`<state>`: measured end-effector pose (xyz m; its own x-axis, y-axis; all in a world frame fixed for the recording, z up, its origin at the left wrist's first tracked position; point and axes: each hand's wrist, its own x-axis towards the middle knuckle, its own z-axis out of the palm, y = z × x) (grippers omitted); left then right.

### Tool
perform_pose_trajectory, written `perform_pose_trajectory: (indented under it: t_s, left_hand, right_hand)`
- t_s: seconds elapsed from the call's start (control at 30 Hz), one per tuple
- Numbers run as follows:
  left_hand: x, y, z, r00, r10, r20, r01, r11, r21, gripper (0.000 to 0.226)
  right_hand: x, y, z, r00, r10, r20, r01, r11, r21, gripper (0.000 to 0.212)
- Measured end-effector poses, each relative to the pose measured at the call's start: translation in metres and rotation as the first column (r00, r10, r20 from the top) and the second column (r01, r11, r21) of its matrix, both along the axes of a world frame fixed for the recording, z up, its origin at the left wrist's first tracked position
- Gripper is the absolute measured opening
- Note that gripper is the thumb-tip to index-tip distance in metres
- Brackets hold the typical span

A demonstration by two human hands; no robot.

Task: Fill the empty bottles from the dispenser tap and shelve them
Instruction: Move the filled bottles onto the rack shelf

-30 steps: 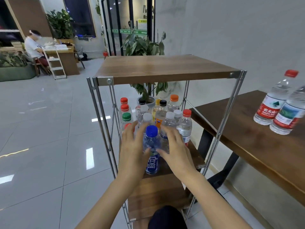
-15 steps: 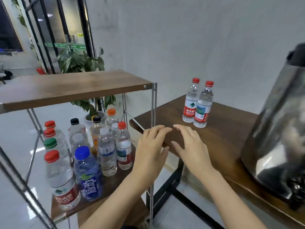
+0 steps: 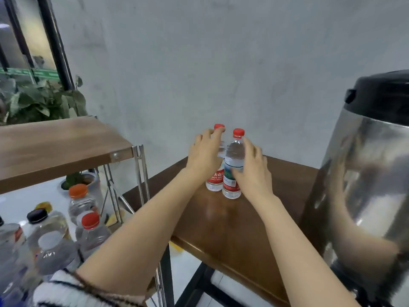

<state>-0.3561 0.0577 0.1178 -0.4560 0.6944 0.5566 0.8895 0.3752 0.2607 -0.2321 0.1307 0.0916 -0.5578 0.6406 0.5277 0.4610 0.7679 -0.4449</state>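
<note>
Two clear plastic bottles with red caps are standing upright and touching on the brown wooden table: a left bottle and a right bottle. The right hand is curling thumb and fingers round the right bottle. The left hand is covering the left bottle, but its grip is unclear. One shiny steel dispenser with a black lid is standing to the right. At least five capped bottles are crowding the wood-and-metal rack.
</note>
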Motion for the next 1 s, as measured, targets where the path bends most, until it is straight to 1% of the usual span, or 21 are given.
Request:
perform_pose_trajectory:
  t_s: [0.07, 0.17, 0.27, 0.3, 0.37, 0.47, 0.57, 0.63, 0.77, 0.87, 1.0]
  left_hand:
    - [-0.019, 0.022, 0.004, 0.999, -0.006, 0.039, 0.008, 0.998, -0.054, 0.087]
    - [-0.039, 0.045, 0.007, 0.992, -0.021, 0.124, 0.036, 0.992, -0.121, 0.103]
    - [-0.056, 0.06, 0.003, 0.976, -0.072, 0.204, 0.103, 0.983, -0.149, 0.112]
    - [-0.06, 0.063, 0.0, 0.968, -0.097, 0.23, 0.13, 0.983, -0.133, 0.114]
    - [-0.065, 0.069, -0.007, 0.948, -0.155, 0.278, 0.174, 0.984, -0.047, 0.114]
    - [-0.066, 0.074, -0.014, 0.916, -0.225, 0.332, 0.208, 0.974, 0.087, 0.108]
    - [-0.064, 0.073, -0.017, 0.887, -0.298, 0.352, 0.256, 0.953, 0.161, 0.104]
    - [-0.062, 0.07, -0.019, 0.872, -0.33, 0.362, 0.279, 0.942, 0.187, 0.102]
    - [-0.056, 0.059, -0.032, 0.882, -0.337, 0.329, 0.258, 0.93, 0.262, 0.098]
    - [-0.04, 0.045, -0.043, 0.875, -0.324, 0.359, 0.213, 0.924, 0.317, 0.095]
    - [-0.012, 0.018, -0.047, 0.911, -0.268, 0.315, 0.166, 0.934, 0.316, 0.096]
  right_hand:
    - [-0.014, 0.014, 0.003, 1.0, 0.003, -0.015, -0.003, 1.0, -0.008, 0.091]
    - [-0.034, 0.029, 0.006, 1.0, 0.01, -0.019, -0.011, 1.0, -0.009, 0.099]
    - [-0.046, 0.042, 0.006, 1.0, 0.017, 0.005, -0.016, 0.999, -0.035, 0.105]
    - [-0.048, 0.046, 0.005, 1.0, 0.019, 0.011, -0.019, 0.999, -0.044, 0.105]
    - [-0.05, 0.053, 0.003, 0.999, 0.038, 0.004, -0.038, 0.997, -0.064, 0.102]
    - [-0.051, 0.059, 0.0, 0.995, 0.08, -0.06, -0.086, 0.991, -0.104, 0.097]
    - [-0.053, 0.056, -0.001, 0.992, 0.095, -0.087, -0.107, 0.983, -0.149, 0.098]
    - [-0.052, 0.053, -0.003, 0.991, 0.095, -0.094, -0.108, 0.984, -0.142, 0.099]
    - [-0.044, 0.046, -0.009, 0.985, 0.09, -0.145, -0.101, 0.992, -0.074, 0.095]
    - [-0.033, 0.034, -0.017, 0.978, 0.089, -0.187, -0.104, 0.992, -0.069, 0.093]
    - [-0.012, 0.014, -0.02, 0.972, 0.133, -0.195, -0.147, 0.987, -0.059, 0.092]
